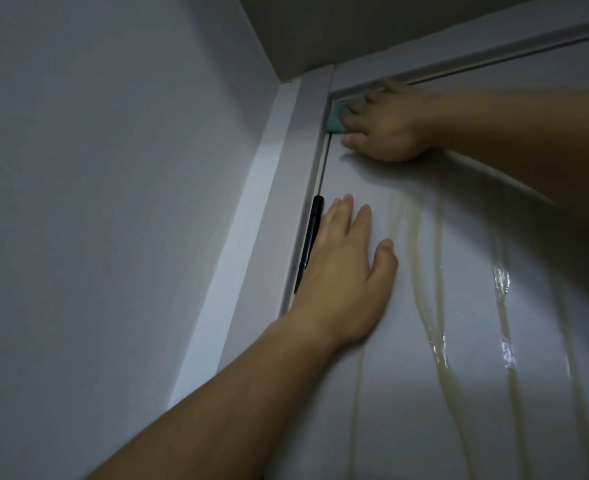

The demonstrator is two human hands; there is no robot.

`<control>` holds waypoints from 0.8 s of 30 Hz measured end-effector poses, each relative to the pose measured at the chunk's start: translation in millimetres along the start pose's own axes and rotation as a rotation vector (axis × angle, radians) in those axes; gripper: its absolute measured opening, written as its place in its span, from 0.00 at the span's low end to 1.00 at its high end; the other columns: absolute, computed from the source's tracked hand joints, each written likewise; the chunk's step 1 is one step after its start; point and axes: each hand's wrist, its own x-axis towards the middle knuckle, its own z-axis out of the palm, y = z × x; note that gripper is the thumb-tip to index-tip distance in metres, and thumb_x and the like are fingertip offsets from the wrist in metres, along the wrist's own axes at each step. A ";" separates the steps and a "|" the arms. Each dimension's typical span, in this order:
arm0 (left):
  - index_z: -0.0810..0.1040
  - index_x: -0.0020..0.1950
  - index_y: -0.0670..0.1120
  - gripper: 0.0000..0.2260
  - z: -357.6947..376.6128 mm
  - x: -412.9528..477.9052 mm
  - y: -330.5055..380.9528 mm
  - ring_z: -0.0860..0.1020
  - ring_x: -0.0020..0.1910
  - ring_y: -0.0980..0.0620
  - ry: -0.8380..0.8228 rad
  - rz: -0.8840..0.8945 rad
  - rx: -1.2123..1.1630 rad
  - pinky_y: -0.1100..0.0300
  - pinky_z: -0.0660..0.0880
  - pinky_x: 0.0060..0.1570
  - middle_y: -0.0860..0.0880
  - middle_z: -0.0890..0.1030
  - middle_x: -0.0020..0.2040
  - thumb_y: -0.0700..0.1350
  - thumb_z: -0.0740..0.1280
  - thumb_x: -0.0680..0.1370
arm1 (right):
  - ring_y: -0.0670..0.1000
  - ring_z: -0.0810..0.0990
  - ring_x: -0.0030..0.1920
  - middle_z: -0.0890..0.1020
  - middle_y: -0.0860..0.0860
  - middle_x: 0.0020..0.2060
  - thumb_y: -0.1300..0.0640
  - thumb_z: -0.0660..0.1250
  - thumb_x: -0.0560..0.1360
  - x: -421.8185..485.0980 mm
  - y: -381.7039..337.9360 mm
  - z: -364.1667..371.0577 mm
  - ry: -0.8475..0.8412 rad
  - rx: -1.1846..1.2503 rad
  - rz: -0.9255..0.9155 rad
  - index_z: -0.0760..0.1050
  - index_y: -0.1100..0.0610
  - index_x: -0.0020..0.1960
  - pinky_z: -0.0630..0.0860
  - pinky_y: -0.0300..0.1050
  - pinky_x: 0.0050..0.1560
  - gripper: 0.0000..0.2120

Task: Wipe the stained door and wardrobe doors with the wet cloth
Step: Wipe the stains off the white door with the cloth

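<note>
— Where to look for the cloth [335,120]?
— Up at the far top left corner of the door [397,368]. Green, bunched small, tight against the frame [307,140]. Mostly hidden under the right hand [388,124].
— Held how?
— Pressed flat onto the door with fingers [357,116] laid over it, a bit apart. Thumb lower down, touching the door. No pinching to see.
— And the left hand [345,271]?
— Lower and nearer, laid flat on the door. Fingers straight and nearly together, thumb stuck out to the right. Holds nothing. Sits just beside the black hinge [309,237], at the door's left edge.
— Any mess on the door?
— Yes. Long yellowish streaks [414,244] going down from under the right arm [511,133] toward the near bottom. Some just right of the left hand, one below it, beside the left arm [217,403]. Shiny wet spots on the streaks far over to the right.
— Door shut tight?
— Hard to tell from here. Only a thin dark gap [324,168] between door and frame, above the hinge.
— What else around?
— Plain wall [113,202] on the left. A bit of ceiling [321,26] at the top. Dim all over.
</note>
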 end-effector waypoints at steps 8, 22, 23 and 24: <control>0.50 0.84 0.49 0.27 1.0 -0.7 -0.5 0.41 0.82 0.58 -0.008 0.010 0.023 0.66 0.38 0.76 0.53 0.44 0.85 0.54 0.53 0.87 | 0.51 0.45 0.82 0.50 0.51 0.83 0.38 0.40 0.85 -13.7 4.6 -5.4 -0.034 -0.047 -0.012 0.46 0.49 0.83 0.34 0.56 0.80 0.30; 0.50 0.84 0.48 0.27 1.5 -0.5 0.0 0.41 0.82 0.57 0.003 0.014 0.043 0.65 0.38 0.76 0.51 0.45 0.85 0.53 0.54 0.87 | 0.52 0.42 0.82 0.46 0.48 0.83 0.36 0.42 0.84 -10.1 -2.9 -2.4 -0.040 0.136 -0.013 0.44 0.49 0.83 0.42 0.53 0.81 0.31; 0.51 0.84 0.48 0.27 1.6 -0.5 0.1 0.41 0.82 0.57 0.001 0.014 0.041 0.65 0.38 0.76 0.51 0.45 0.85 0.52 0.54 0.87 | 0.51 0.42 0.82 0.46 0.48 0.83 0.36 0.42 0.84 -17.7 -7.8 0.0 -0.048 0.131 -0.051 0.44 0.49 0.83 0.42 0.52 0.81 0.31; 0.51 0.84 0.48 0.27 1.6 -0.4 0.1 0.41 0.82 0.57 0.000 0.015 0.041 0.66 0.38 0.76 0.51 0.45 0.85 0.52 0.54 0.86 | 0.51 0.41 0.82 0.45 0.47 0.83 0.36 0.42 0.84 -26.0 -10.8 5.0 -0.059 0.123 -0.099 0.44 0.48 0.83 0.41 0.50 0.80 0.32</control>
